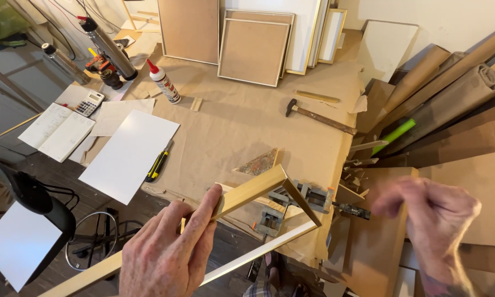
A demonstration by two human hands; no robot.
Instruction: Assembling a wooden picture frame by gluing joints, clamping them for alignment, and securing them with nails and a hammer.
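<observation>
Low in the frame, slightly left of centre, the left hand point(168, 256) gripped a gold-coloured picture frame point(258, 190), fingers wrapped over one long rail with the thumb lying along its top edge. That rail ran from the bottom left corner up to a mitred corner at mid-frame, where a second rail turned down and right to meet a pale third rail returning toward the bottom centre. The frame was held tilted in the air, its far corner just above a metal corner clamp point(291, 201) sitting at the near edge of the surface point(231, 118), which was covered in brown paper.

At lower right, the right hand point(432, 212) was blurred and held nothing, fingers loosely curled, close to the clamp's handle point(352, 209).

To do this well, a steady grip near the joint would probably matter most, with the rails kept level so the mitre is not strained.

Room looked tight on the right: rolls of brown paper and leaning boards point(451, 93) crowded that side. Left of the frame's long rail lay a white sheet point(129, 154) overhanging the surface edge, with a yellow-and-black utility knife point(158, 162) beside it. Further back sat a hammer point(319, 116), a glue bottle point(164, 81), a calculator point(89, 103) and an open notebook point(58, 131), all well apart from the hands. Stacked frames point(253, 49) leaned at the top centre. A black chair point(36, 201) stood at lower left.
</observation>
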